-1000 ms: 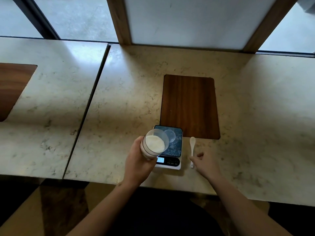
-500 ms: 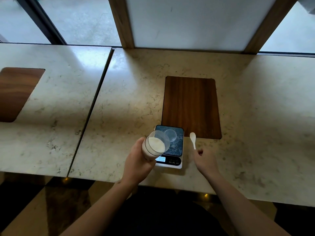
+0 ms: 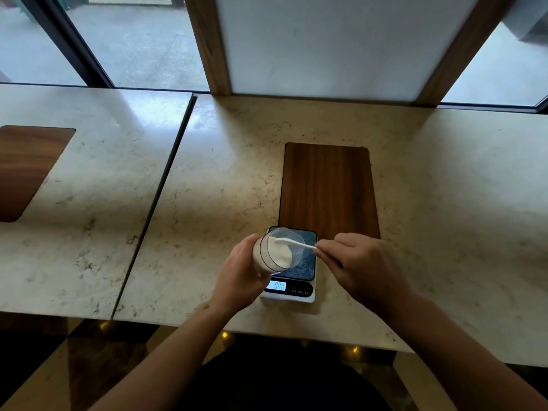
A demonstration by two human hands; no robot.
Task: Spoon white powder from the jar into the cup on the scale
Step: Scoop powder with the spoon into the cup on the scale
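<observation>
My left hand holds a clear jar of white powder, tilted with its mouth toward the right, just above the left part of the scale. My right hand pinches the handle of a white spoon. The spoon's bowl lies inside the jar's mouth, against the powder. The scale has a dark glass top and a lit display reading 0.00. The clear cup on the scale is mostly hidden behind the tilted jar; I cannot pick it out clearly.
A dark wooden inlay lies in the marble counter just behind the scale. A seam splits the counter from a second slab on the left, which has another wooden inlay. Windows and wooden posts stand behind.
My right hand picked the spoon up off the counter and brought it left into the jar's mouth. The jar has tilted further toward the right, over the scale.
</observation>
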